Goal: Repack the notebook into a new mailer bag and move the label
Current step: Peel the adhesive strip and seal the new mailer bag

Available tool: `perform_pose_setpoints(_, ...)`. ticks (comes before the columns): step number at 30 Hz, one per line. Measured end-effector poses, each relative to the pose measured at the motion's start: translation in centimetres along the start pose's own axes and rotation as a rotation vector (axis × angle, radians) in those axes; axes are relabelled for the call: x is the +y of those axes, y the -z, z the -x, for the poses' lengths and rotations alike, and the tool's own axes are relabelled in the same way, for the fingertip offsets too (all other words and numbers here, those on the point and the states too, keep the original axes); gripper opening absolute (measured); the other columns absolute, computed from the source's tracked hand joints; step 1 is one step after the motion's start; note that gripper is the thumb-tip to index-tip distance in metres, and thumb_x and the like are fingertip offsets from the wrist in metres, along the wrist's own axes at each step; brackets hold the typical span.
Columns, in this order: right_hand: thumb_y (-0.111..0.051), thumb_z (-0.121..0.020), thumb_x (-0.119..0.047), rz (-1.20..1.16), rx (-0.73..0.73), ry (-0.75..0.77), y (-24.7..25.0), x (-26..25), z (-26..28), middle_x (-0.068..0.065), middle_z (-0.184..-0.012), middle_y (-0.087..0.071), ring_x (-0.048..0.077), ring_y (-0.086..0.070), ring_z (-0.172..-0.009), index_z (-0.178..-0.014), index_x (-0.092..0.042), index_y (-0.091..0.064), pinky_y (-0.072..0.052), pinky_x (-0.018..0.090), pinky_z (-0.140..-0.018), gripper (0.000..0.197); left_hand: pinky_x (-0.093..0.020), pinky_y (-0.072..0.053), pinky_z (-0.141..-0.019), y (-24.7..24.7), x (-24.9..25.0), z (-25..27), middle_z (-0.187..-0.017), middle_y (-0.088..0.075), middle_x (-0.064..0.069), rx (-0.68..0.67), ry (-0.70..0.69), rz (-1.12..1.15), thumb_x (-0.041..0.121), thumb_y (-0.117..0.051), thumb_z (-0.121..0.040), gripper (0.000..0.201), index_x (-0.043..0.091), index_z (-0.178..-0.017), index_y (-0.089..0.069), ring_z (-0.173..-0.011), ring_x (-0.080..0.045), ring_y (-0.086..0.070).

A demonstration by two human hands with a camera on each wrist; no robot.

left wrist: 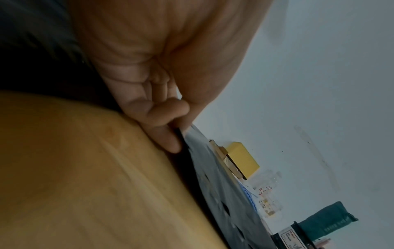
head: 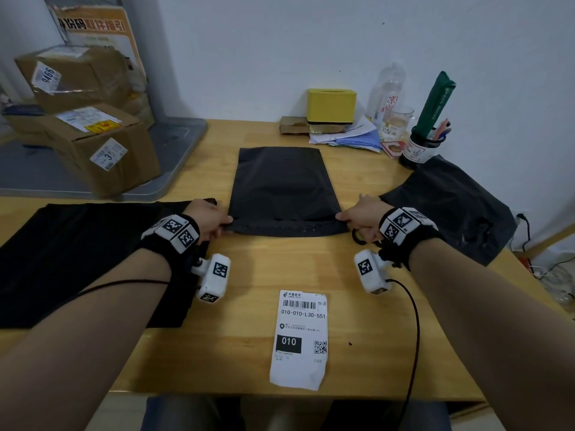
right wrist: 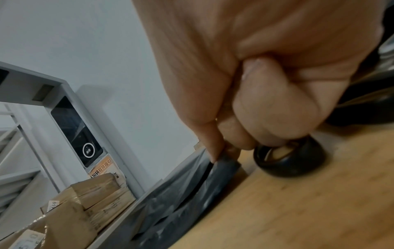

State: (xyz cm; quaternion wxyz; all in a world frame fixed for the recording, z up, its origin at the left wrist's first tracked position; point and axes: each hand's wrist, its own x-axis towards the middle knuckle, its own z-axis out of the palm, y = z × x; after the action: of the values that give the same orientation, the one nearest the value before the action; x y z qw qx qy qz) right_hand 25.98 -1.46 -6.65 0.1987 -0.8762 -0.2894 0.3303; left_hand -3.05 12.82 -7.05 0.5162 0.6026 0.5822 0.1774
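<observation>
Plastic, matte black and faintly creased, makes up the mailer bag (head: pixel 281 189) lying flat on the wooden table (head: pixel 258 275), its long sides running away from the fingers toward the wall and a perforated strip crossing it along the near edge. The left hand (head: pixel 208 219) pinches the near left corner between thumb and curled fingers (left wrist: pixel 168 136), and the right hand (head: pixel 362 218) pinches the near right corner the same way, its fingers (right wrist: pixel 215 144) pressed together on the film; the right wrist view shows the layers there parted by a narrow slit. Whether the notebook is inside cannot be told. Nearer the body than the fingers, between the forearms, lies the white label (head: pixel 300 337), face up, apart from the bag, its lower edge curled. A black ring-shaped object (right wrist: pixel 290 160) sits on the table, touching the underside of the right hand's curled fingers. Left of the left fingers lies a spread black sheet (head: pixel 77 259); right of the right fingers lies a crumpled black bag (head: pixel 451 206). Beyond the fingertips, past the bag's far end, stand a yellow box (head: pixel 331 105), loose papers (head: pixel 351 136), a clear bottle (head: pixel 387 91) and a pen cup (head: pixel 421 147). Cardboard parcels (head: pixel 93 144) sit on a grey tray (head: pixel 174 144) far left.
</observation>
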Motion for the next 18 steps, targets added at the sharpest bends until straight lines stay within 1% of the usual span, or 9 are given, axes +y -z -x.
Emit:
perform_pose_setpoints(3,-0.072,-0.090,-0.040,0.002,-0.047,-0.016,0.1,0.1,-0.1,0.006,-0.060,-0.044,0.017,-0.037,-0.034,-0.083,-0.018,-0.041,-0.030,0.027,-0.039,0.039,-0.018,-0.041,-0.037,0.2,-0.2,0.0,-0.086,-0.066,-0.015,-0.022,-0.020,-0.023,-0.001,-0.067,-0.089,0.017,0.008,-0.083,-0.054,-0.065,-0.019,-0.065)
perform_pose_setpoints(6,-0.077,-0.084,-0.039,-0.018,-0.076,-0.014,0.4,0.1,1.1,-0.004,-0.046,-0.036,0.014,-0.034,-0.028,-0.080,-0.021,-0.044,-0.030,0.022,-0.036,0.038,-0.016,-0.040,-0.036,0.7,-0.1,0.6,-0.081,-0.061,-0.013,-0.039,-0.044,-0.066,-0.005,-0.064,-0.090,0.025,0.010,-0.076,-0.050,-0.061,-0.018,-0.062)
perform_pose_setpoints(9,-0.072,-0.090,-0.029,-0.098,-0.097,0.007,0.5,0.4,2.0,0.000,-0.045,-0.040,0.013,-0.028,-0.029,-0.067,-0.015,-0.046,-0.024,0.015,-0.034,0.037,-0.015,-0.037,-0.034,1.3,-0.2,1.3,-0.070,-0.057,-0.011,-0.075,-0.055,-0.140,-0.005,-0.063,-0.091,0.028,0.012,-0.074,-0.048,-0.045,-0.012,-0.054)
perform_pose_setpoints(11,-0.070,-0.089,-0.025,-0.183,-0.126,0.042,0.3,0.7,2.5,0.003,-0.048,-0.049,0.013,-0.028,-0.034,-0.067,-0.014,-0.048,-0.021,0.016,-0.034,0.033,-0.015,-0.034,-0.032,1.7,-0.2,1.6,-0.064,-0.054,-0.008,-0.112,-0.045,-0.173,-0.005,-0.063,-0.090,0.027,0.013,-0.075,-0.049,-0.032,-0.006,-0.046)
perform_pose_setpoints(12,-0.070,-0.088,-0.023,-0.222,-0.142,0.058,0.1,0.9,2.5,0.004,-0.051,-0.053,0.014,-0.027,-0.036,-0.069,-0.014,-0.049,-0.021,0.018,-0.035,0.030,-0.015,-0.034,-0.032,1.9,-0.3,1.7,-0.062,-0.053,-0.007,-0.132,-0.038,-0.194,-0.005,-0.063,-0.090,0.026,0.013,-0.076,-0.050,-0.031,-0.006,-0.044)
perform_pose_setpoints(13,-0.069,-0.088,-0.020,-0.253,-0.148,0.074,-0.1,1.0,2.8,0.005,-0.054,-0.053,0.013,-0.026,-0.037,-0.071,-0.014,-0.048,-0.020,0.018,-0.035,0.028,-0.015,-0.035,-0.033,2.0,-0.3,1.8,-0.061,-0.052,-0.007,-0.148,-0.034,-0.215,-0.004,-0.064,-0.090,0.025,0.013,-0.078,-0.051,-0.031,-0.006,-0.043)
perform_pose_setpoints(16,-0.070,-0.088,-0.010,-0.325,-0.093,0.133,-0.8,1.4,2.8,0.004,-0.055,-0.038,0.014,-0.024,-0.040,-0.073,-0.018,-0.043,-0.018,0.020,-0.037,0.032,-0.016,-0.035,-0.035,2.3,-0.5,2.0,-0.068,-0.056,-0.007,-0.164,-0.047,-0.221,-0.002,-0.062,-0.091,0.015,0.011,-0.085,-0.057,-0.040,-0.008,-0.050)
perform_pose_setpoints(17,-0.069,-0.090,-0.008,-0.355,-0.074,0.169,-0.9,1.4,3.0,0.005,-0.057,-0.042,0.013,-0.026,-0.040,-0.075,-0.016,-0.046,-0.018,0.020,-0.037,0.028,-0.016,-0.033,-0.035,2.3,-0.6,2.0,-0.073,-0.059,-0.007,-0.162,-0.054,-0.210,-0.001,-0.061,-0.092,0.012,0.011,-0.088,-0.060,-0.047,-0.010,-0.054)
perform_pose_setpoints(18,-0.066,-0.093,-0.010,-0.394,-0.067,0.189,-1.0,1.4,3.1,0.008,-0.061,-0.054,0.012,-0.029,-0.037,-0.081,-0.014,-0.051,-0.019,0.019,-0.036,0.020,-0.017,-0.032,-0.036,2.4,-0.6,2.1,-0.079,-0.060,-0.007,-0.158,-0.060,-0.200,0.000,-0.059,-0.093,0.011,0.011,-0.091,-0.062,-0.053,-0.013,-0.057)
